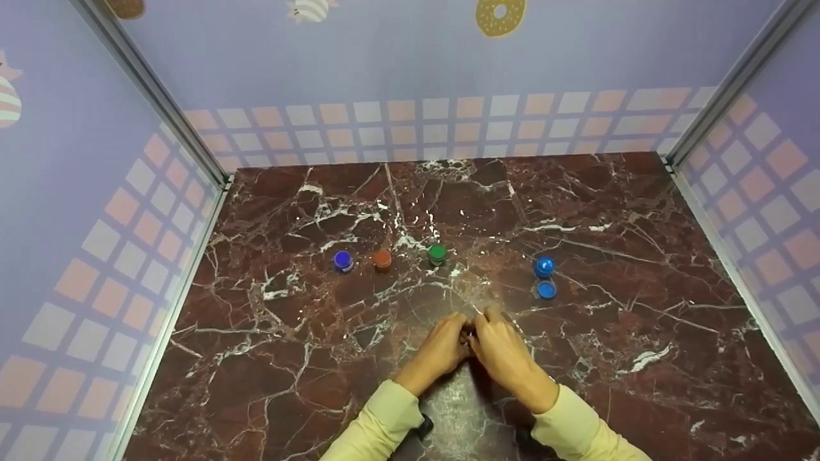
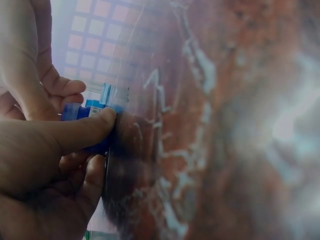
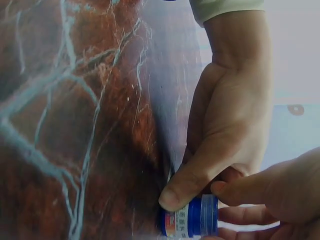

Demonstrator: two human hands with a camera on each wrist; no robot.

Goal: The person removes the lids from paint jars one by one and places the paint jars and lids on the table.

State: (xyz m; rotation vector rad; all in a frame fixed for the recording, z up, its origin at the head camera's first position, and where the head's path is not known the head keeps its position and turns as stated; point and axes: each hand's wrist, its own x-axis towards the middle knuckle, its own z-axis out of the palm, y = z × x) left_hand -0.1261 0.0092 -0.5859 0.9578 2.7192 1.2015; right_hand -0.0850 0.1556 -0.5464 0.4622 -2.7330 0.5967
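Observation:
A small blue paint jar (image 3: 182,222) with a printed label is held between both hands, low over the table. My left hand (image 1: 442,346) grips its body, the thumb pressed along the label side. At the other end, the fingers of my right hand (image 1: 503,346) pinch the ridged blue lid (image 3: 209,215). From above, the fingers hide most of this jar. In the left wrist view, the left thumb covers part of the jar (image 2: 85,111), and the right fingers are close to its lid end.
Beyond the hands stand jars with violet-blue (image 1: 343,260), orange-brown (image 1: 382,259) and green (image 1: 437,255) lids. To the right is a bright blue jar (image 1: 544,267), apparently uncovered, with a blue lid (image 1: 546,290) beside it. Patterned walls (image 1: 410,70) enclose the marbled table (image 1: 288,384).

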